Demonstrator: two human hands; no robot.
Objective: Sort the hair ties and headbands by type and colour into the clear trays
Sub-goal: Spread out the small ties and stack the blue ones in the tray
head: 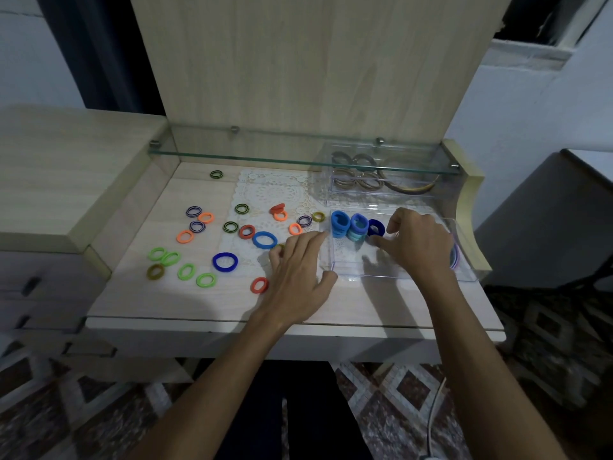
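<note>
A near clear tray (462,250) at the right holds upright stacks of light blue hair ties (340,224), a second blue stack (359,226) and a dark blue hair tie (376,227). My right hand (416,242) is inside this tray, fingers curled round the dark blue tie. My left hand (298,270) lies flat on the desk just left of the tray, fingers straight. Loose on the desk lie a dark blue tie (225,261), a mid-blue tie (264,240), several green ties (186,271), orange ties (185,236) and striped ties (197,226).
A far clear tray (331,189) under the glass shelf (298,157) holds tan hair ties (346,180) and a thin headband (411,189). A lace doily (275,190) covers the desk's middle. A raised cabinet top (66,167) stands to the left.
</note>
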